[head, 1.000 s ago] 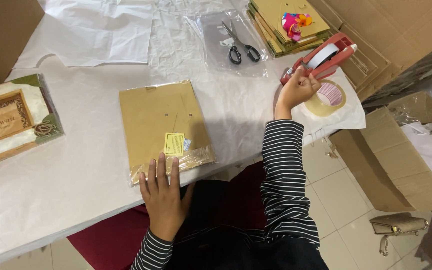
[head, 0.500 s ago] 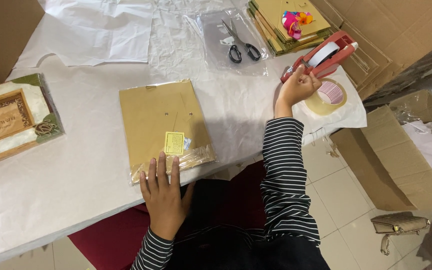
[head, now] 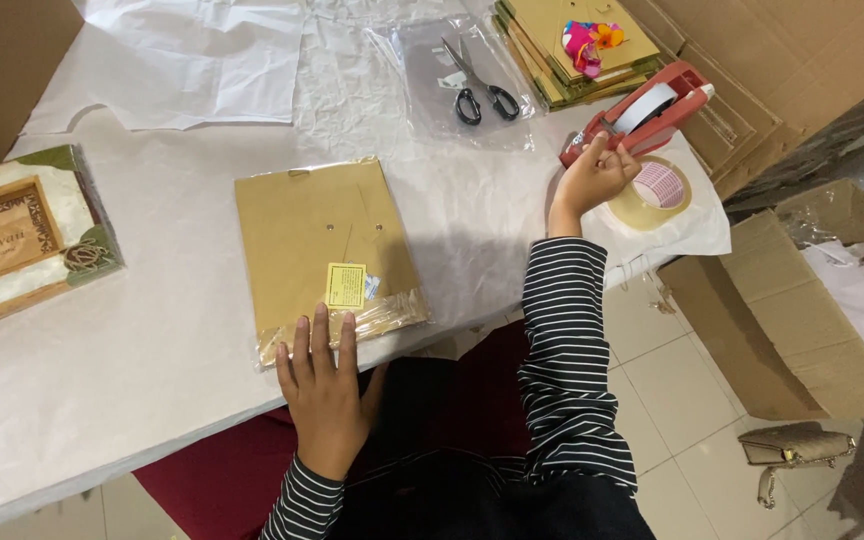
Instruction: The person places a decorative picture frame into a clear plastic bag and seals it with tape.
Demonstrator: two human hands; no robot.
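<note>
left hand (head: 324, 395): lower centre of frame; flat, fingers spread, pressing the near edge of the wrapped brown packet (head: 327, 250); holds nothing
packet: centre of frame, flat on the white worktop (head: 152, 350); clear film around it, small yellow label (head: 345, 285) near its lower edge; near edge just at the worktop's front edge
right hand (head: 592, 180): right of centre; fingers curled round the handle end of the red tape dispenser (head: 642, 112); whether the grip is fully closed I cannot tell
tape roll (head: 652, 192): loose, just beside the right hand, on a white sheet overhanging the worktop corner
scissors (head: 477, 85): upper centre, on a clear plastic sheet; well apart from both hands
framed picture (head: 22, 240): left edge of frame, well apart
open cardboard box (head: 802, 300): right, on the floor
risk: packet could slide off the front edge if the left hand eases; slippery film is the cause
risk: moving the dispenser could knock the loose roll off the overhanging sheet towards the floor
</note>
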